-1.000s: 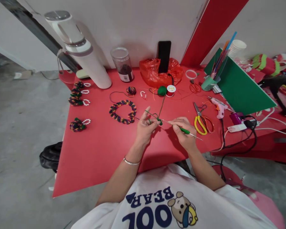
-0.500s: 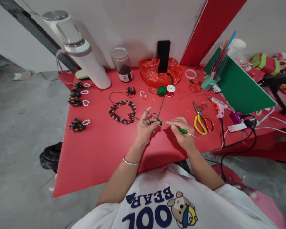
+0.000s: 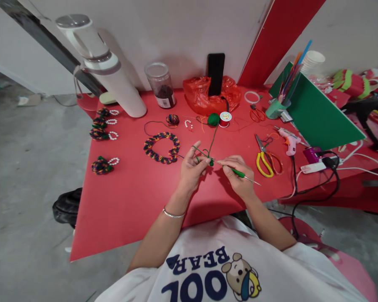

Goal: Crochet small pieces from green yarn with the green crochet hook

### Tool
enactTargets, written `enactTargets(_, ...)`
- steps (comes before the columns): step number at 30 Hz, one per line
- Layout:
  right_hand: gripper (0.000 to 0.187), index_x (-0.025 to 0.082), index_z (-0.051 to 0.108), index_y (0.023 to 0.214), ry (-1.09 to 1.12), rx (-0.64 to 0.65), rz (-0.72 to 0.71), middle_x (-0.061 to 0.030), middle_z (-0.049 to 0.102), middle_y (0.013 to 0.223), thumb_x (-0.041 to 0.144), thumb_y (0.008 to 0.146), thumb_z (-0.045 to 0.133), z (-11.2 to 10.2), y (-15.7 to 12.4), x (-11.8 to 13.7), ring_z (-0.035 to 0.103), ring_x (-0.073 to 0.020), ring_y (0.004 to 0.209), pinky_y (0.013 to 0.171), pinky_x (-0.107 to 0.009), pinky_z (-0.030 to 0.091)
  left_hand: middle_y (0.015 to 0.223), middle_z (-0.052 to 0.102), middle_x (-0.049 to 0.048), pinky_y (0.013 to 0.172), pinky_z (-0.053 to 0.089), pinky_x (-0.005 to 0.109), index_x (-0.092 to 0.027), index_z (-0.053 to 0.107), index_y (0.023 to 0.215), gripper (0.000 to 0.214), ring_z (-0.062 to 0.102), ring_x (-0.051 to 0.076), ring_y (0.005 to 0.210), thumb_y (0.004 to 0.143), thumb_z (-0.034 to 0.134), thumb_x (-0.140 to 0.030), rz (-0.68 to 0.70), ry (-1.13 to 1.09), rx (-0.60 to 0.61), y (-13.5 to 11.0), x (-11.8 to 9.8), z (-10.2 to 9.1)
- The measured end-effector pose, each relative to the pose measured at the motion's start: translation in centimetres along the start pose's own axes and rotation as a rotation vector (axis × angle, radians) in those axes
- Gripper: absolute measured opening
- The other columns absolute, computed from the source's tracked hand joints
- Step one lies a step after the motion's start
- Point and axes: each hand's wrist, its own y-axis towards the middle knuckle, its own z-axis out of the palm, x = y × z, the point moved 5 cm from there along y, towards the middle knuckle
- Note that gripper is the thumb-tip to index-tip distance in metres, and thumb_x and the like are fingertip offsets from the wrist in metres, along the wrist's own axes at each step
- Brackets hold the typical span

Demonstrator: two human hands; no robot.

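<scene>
Left hand [image 3: 190,170] pinched small green piece [image 3: 211,162], seemingly just begun, more stitching left; right hand [image 3: 240,183] gripped hook [image 3: 238,173]; beaded pieces [image 3: 101,165], far left, looked done.

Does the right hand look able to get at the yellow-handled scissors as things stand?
Probably yes: the yellow-handled scissors lie close by the right hand with nothing standing between, though that hand is occupied holding the green-handled hook.

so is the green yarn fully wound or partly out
Partly out: a strand runs from the green ball to the left hand.
</scene>
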Motion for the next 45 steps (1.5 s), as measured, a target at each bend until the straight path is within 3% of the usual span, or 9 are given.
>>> enactTargets(7, 0.028, 0.029, 0.071, 0.118, -0.280, -0.095, -0.292, -0.0048, 0.081, 0.107, 0.019, 0.093, 0.067, 0.9, -1.4, 0.8, 0.073, -0.0217, 0.097, 0.090, -0.043, 0.057, 0.071, 0.070, -0.0047, 0.040, 0.030, 0.015, -0.022, 0.031, 0.160, 0.118, 0.044, 0.004, 0.043, 0.060, 0.093, -0.019, -0.047, -0.054, 0.014, -0.1, 0.4, 0.1)
enactTargets(10, 0.030, 0.028, 0.069, 0.121, -0.284, -0.090, -0.352, -0.0070, 0.081, 0.110, 0.017, 0.093, 0.066, 1.1, -1.7, 0.6, 0.074, -0.0220, 0.099, 0.090, -0.043, 0.057, 0.071, 0.069, -0.0057, 0.039, 0.027, 0.014, -0.024, 0.029, 0.161, 0.120, 0.042, 0.003, 0.040, 0.060, 0.093, -0.019, -0.074, -0.067, 0.009, -0.2, 0.6, 0.1)
enactTargets(30, 0.021, 0.033, 0.073, 0.115, -0.227, 0.000, -0.165, -0.0045, 0.072, 0.129, 0.027, 0.098, 0.062, 1.8, -1.3, -0.5, 0.059, -0.0256, 0.124, 0.106, -0.052, 0.051, 0.069, 0.072, -0.0039, 0.044, 0.028, 0.015, -0.025, 0.015, 0.165, 0.123, 0.050, 0.005, 0.045, 0.066, 0.087, -0.020, 0.006, 0.079, -0.006, -0.3, 0.3, 0.2)
enactTargets(33, 0.020, 0.034, 0.074, 0.113, -0.225, 0.007, -0.132, -0.0041, 0.074, 0.125, 0.030, 0.099, 0.060, 2.0, -1.2, -0.7, 0.060, -0.0253, 0.122, 0.104, -0.052, 0.053, 0.068, 0.070, -0.0040, 0.044, 0.028, 0.015, -0.023, 0.018, 0.165, 0.122, 0.050, 0.006, 0.046, 0.065, 0.088, -0.021, 0.006, 0.089, -0.008, -0.3, 0.4, 0.3)
enactTargets(36, 0.019, 0.033, 0.075, 0.110, -0.179, -0.029, -0.054, -0.0041, 0.077, 0.110, 0.031, 0.101, 0.058, 1.9, -1.1, -1.0, 0.065, -0.0246, 0.114, 0.101, -0.051, 0.055, 0.066, 0.066, -0.0059, 0.049, 0.034, 0.016, -0.024, 0.031, 0.161, 0.114, 0.052, 0.007, 0.052, 0.063, 0.090, -0.020, 0.036, 0.130, -0.007, -0.3, 0.4, 0.4)
enactTargets(39, 0.018, 0.031, 0.076, 0.108, -0.114, -0.082, 0.007, -0.0047, 0.078, 0.109, 0.032, 0.100, 0.059, 1.6, -1.0, -1.4, 0.066, -0.0244, 0.111, 0.102, -0.051, 0.055, 0.079, 0.065, -0.0050, 0.050, 0.037, 0.016, -0.027, 0.052, 0.149, 0.098, 0.048, 0.004, 0.053, 0.060, 0.092, -0.015, 0.135, 0.224, -0.067, -0.2, 0.0, 0.0)
enactTargets(41, 0.018, 0.031, 0.076, 0.108, -0.084, -0.083, 0.008, -0.0044, 0.078, 0.109, 0.031, 0.100, 0.060, 1.4, -1.0, -1.5, 0.066, -0.0241, 0.112, 0.103, -0.051, 0.054, 0.101, 0.067, -0.0010, 0.050, 0.037, 0.016, -0.030, 0.060, 0.141, 0.087, 0.043, 0.000, 0.051, 0.061, 0.091, -0.014, 0.208, 0.255, -0.108, -0.2, -0.3, -0.4)
enactTargets(43, 0.018, 0.031, 0.076, 0.108, -0.074, -0.065, -0.013, -0.0039, 0.078, 0.109, 0.030, 0.100, 0.060, 1.4, -1.1, -1.4, 0.065, -0.0239, 0.112, 0.103, -0.050, 0.053, 0.122, 0.066, 0.0036, 0.050, 0.039, 0.016, -0.032, 0.060, 0.139, 0.081, 0.042, -0.002, 0.051, 0.065, 0.090, -0.016, 0.242, 0.225, -0.101, -0.2, -0.5, -0.5)
enactTargets(45, 0.018, 0.032, 0.076, 0.109, -0.082, -0.047, -0.035, -0.0035, 0.078, 0.108, 0.031, 0.099, 0.061, 1.4, -1.1, -1.3, 0.064, -0.0239, 0.112, 0.101, -0.050, 0.053, 0.125, 0.067, 0.0064, 0.048, 0.037, 0.017, -0.033, 0.054, 0.145, 0.084, 0.044, -0.001, 0.051, 0.069, 0.089, -0.022, 0.203, 0.174, -0.055, -0.2, -0.5, -0.3)
